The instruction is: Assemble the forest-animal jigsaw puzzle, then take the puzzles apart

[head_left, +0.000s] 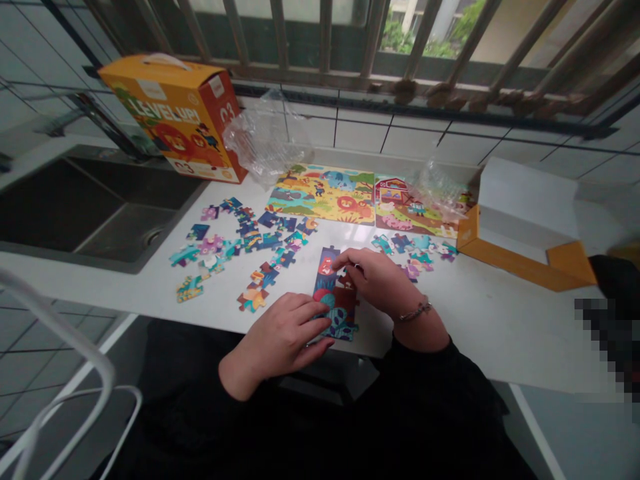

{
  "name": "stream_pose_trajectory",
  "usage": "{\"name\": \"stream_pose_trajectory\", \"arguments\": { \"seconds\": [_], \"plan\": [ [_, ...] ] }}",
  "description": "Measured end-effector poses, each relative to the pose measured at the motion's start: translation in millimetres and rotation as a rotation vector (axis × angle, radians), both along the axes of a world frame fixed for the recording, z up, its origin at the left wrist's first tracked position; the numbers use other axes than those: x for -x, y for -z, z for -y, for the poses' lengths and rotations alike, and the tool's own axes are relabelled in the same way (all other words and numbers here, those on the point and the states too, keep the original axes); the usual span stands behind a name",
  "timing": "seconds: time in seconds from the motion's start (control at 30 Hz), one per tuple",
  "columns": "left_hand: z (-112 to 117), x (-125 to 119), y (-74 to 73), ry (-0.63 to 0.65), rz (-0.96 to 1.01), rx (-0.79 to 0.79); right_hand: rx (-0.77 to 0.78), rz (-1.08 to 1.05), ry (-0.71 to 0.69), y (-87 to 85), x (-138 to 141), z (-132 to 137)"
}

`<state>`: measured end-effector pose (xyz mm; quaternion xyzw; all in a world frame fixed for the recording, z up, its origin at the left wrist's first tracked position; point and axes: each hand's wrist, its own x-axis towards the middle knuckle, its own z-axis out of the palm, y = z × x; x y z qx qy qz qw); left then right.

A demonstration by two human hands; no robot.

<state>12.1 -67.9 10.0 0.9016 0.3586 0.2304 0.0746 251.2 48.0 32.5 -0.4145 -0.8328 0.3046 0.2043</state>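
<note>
You are pressing your left hand [285,333] flat on the lower end of the joined puzzle strip [334,293], its grip wide, with the fingers spread and holding nothing. Your right hand [379,280] is curling down over the strip's upper right side. I cannot tell whether that grip is pinching a piece or only resting its fingertips on one. The strip is lying on the white worktop [500,320] with its near end just beside the front edge, so a push toward you is likely to slide it off into your lap. It is a narrow run of pieces, and uneven pressure from the two hands is liable to buckle it and pop the joints apart. Your right wrist is hovering near the small cluster of loose pieces [417,250], and a sweep of the sleeve could scatter them toward the orange tray [520,267]. The larger scatter of pieces [235,247] is lying near the sink [100,207], and a careless reach there risks knocking one into the basin. The finished pictures [325,193] are sitting well apart from your hands.
</note>
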Motion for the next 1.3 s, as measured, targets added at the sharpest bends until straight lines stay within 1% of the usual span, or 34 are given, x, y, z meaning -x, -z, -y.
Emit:
{"name": "stream_pose_trajectory", "arguments": {
  "seconds": [0.13,0.2,0.37,0.43,0.5,0.57,0.63,0.7,0.8,0.93,1.1,1.2,1.3],
  "plan": [
    [0,-1,-1.9,0.003,-0.002,-0.010,-0.063,-0.085,-0.131,3.4,4,-1],
    [0,-1,-2.7,0.002,0.002,-0.018,-0.058,-0.082,-0.164,6.4,3,-2],
    [0,-1,-1.7,0.000,0.008,-0.015,-0.010,0.103,-0.075,10.5,-9,-2],
    [1,0,-0.7,0.000,0.004,-0.008,-0.025,0.122,-0.080,9.8,-14,-2],
    [1,0,-0.2,-0.003,0.004,-0.005,-0.048,0.095,-0.078,7.5,-17,-1],
    [0,0,-0.5,-0.005,0.008,-0.010,-0.040,0.066,-0.018,3.5,-17,-1],
    [0,-1,-1.2,-0.002,0.012,-0.016,0.008,0.064,0.076,-1.2,-17,-1],
    [0,-1,-1.8,0.001,0.013,-0.016,0.053,0.075,0.135,-4.9,-16,-1],
    [0,0,-1.3,0.002,0.009,-0.004,0.061,0.066,0.140,-6.6,-17,-2],
    [1,0,0.2,-0.001,0.008,-0.009,0.075,-0.015,0.135,-5.1,-19,-2],
    [1,0,-0.7,-0.001,0.008,-0.014,0.190,-0.026,0.235,-4.9,-18,0],
    [1,0,-0.9,-0.007,-0.001,-0.014,0.221,-0.054,0.197,-3.9,-16,-1],
    [1,0,0.6,-0.009,-0.006,-0.005,0.176,-0.039,0.130,-1.7,-12,-2]
  ]
}}
